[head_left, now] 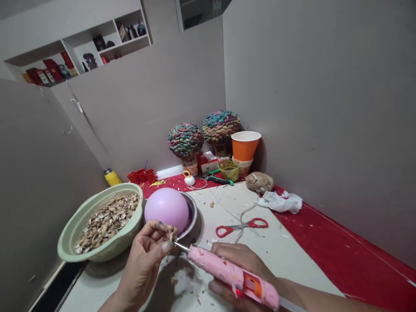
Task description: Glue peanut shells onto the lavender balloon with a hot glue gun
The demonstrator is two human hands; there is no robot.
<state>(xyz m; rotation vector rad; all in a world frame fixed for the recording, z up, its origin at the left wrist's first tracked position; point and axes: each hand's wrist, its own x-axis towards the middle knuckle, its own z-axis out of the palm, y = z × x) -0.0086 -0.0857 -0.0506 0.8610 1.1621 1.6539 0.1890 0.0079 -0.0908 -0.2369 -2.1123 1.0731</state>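
A small piece of brown shell (173,235) is pinched between the thumb and fingers of my left hand (147,251). My right hand (242,271) is wrapped round a pink glue gun (224,269), whose metal tip points left and meets the shell piece. Just behind my left hand, a lilac balloon (166,210) rests in a metal bowl (192,212). On the left stands a green colander (130,234) holding many shells (108,223).
Red-handled scissors (241,226) lie beyond my right hand, with a twine ball (259,182) and white plastic (282,201) behind. Farther back are two shell-covered balls (185,141), an orange cup (244,149), a yellow-green cup (229,170), pliers (221,180) and a yellow bottle (112,177).
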